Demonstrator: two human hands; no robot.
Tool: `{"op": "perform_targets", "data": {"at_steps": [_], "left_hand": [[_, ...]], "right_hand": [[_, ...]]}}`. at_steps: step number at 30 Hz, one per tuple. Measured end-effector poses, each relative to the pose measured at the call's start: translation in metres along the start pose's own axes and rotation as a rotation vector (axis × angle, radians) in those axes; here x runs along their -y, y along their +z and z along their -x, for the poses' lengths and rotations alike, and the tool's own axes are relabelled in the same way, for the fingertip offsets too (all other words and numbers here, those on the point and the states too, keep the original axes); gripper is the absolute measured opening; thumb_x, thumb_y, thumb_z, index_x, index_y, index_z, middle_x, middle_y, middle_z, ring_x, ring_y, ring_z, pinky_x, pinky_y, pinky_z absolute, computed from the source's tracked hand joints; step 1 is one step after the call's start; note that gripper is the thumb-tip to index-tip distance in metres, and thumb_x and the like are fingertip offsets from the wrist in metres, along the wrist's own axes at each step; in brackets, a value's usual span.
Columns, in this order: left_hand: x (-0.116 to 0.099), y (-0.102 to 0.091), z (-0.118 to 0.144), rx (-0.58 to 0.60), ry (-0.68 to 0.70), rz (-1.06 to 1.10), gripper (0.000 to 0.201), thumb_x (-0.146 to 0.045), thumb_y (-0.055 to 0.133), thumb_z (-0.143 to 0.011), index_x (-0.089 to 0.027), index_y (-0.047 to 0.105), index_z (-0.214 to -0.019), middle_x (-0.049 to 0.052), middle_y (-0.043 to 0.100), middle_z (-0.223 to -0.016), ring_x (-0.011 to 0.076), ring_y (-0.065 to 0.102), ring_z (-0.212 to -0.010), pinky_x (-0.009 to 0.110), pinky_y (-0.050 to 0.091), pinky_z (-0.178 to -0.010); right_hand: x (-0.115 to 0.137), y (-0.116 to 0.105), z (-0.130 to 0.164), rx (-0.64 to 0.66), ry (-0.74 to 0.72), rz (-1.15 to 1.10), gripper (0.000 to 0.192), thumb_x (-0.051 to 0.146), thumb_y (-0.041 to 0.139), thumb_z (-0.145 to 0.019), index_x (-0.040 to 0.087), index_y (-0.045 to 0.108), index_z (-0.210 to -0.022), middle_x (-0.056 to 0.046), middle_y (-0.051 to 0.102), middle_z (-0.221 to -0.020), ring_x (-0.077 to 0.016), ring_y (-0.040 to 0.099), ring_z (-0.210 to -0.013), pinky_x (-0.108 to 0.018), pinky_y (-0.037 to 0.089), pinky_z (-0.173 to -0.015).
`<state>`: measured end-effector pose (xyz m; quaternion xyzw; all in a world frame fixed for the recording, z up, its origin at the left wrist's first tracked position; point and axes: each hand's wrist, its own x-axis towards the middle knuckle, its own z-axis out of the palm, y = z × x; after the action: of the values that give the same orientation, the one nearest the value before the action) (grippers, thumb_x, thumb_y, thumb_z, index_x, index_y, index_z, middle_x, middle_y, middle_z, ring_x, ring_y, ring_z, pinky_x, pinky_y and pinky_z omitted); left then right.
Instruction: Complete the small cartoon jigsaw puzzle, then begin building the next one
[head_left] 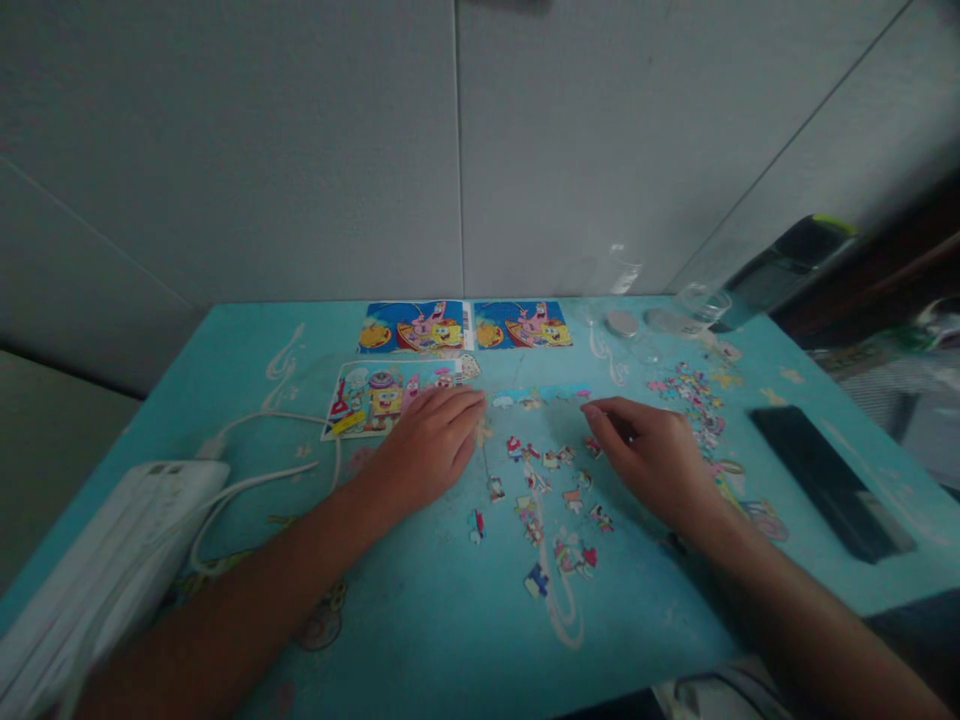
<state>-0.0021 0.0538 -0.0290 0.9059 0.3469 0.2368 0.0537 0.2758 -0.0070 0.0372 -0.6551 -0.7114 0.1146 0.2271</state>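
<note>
The single head view looks forward and down from above the near edge of the bench [225, 340], close over both forearms, facing a wall [300, 150] behind the far edge.

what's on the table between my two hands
In the head view, loose puzzle pieces lie scattered on the turquoise table between the left hand and the right hand, with a joined strip of pieces at the far edge.
</note>
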Motion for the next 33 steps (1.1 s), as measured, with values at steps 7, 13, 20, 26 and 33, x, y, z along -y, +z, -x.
{"op": "perform_targets", "data": {"at_steps": [7,13,20,26,33], "left_hand": [[0.0,0.0,0.0011,0.0,0.003,-0.009,0.038,-0.016,0.048,-0.095,-0.015,0.059,-0.132,0.011,0.06,-0.136,0.0265,0.053,-0.128,0.052,0.039,-0.113],[-0.0006,-0.0015,0.0002,-0.003,0.008,0.011,0.038,-0.016,0.047,-0.096,-0.016,0.059,-0.132,0.011,0.061,-0.135,0.0267,0.053,-0.128,0.052,0.039,-0.113],[-0.0003,-0.0007,0.0003,0.002,0.005,0.018,0.04,-0.015,0.049,-0.094,-0.017,0.058,-0.133,0.011,0.061,-0.135,0.0272,0.053,-0.129,0.053,0.038,-0.114],[-0.0006,-0.0015,-0.0003,0.025,0.0,-0.01,0.038,-0.016,0.049,-0.095,-0.014,0.059,-0.131,0.012,0.06,-0.136,0.0269,0.053,-0.128,0.052,0.037,-0.115],[-0.0012,-0.0023,-0.0007,0.018,0.003,0.001,0.037,-0.017,0.049,-0.095,-0.016,0.06,-0.131,0.011,0.061,-0.135,0.027,0.054,-0.127,0.052,0.039,-0.113]], "right_hand": [[-0.0016,0.0017,-0.0008,0.022,-0.026,0.01,0.03,0.038,0.049,-0.098,0.021,0.073,-0.096,-0.001,0.067,-0.066,-0.0158,0.059,-0.056,-0.027,0.038,-0.057],[-0.0015,0.001,-0.0003,0.044,-0.031,0.023,0.031,0.038,0.048,-0.099,0.021,0.073,-0.097,-0.002,0.07,-0.069,-0.0165,0.061,-0.058,-0.027,0.039,-0.059],[0.0002,0.0014,-0.001,0.038,-0.055,0.038,0.031,0.037,0.048,-0.098,0.021,0.074,-0.095,-0.001,0.068,-0.065,-0.0159,0.059,-0.056,-0.027,0.038,-0.057],[0.0003,0.002,-0.0002,0.064,-0.054,0.033,0.03,0.036,0.048,-0.099,0.021,0.074,-0.098,-0.002,0.071,-0.072,-0.0157,0.062,-0.06,-0.027,0.04,-0.06],[0.0003,0.003,0.0005,0.081,-0.062,0.037,0.03,0.036,0.048,-0.1,0.02,0.074,-0.099,-0.003,0.072,-0.075,-0.0159,0.062,-0.061,-0.028,0.041,-0.061]]}}
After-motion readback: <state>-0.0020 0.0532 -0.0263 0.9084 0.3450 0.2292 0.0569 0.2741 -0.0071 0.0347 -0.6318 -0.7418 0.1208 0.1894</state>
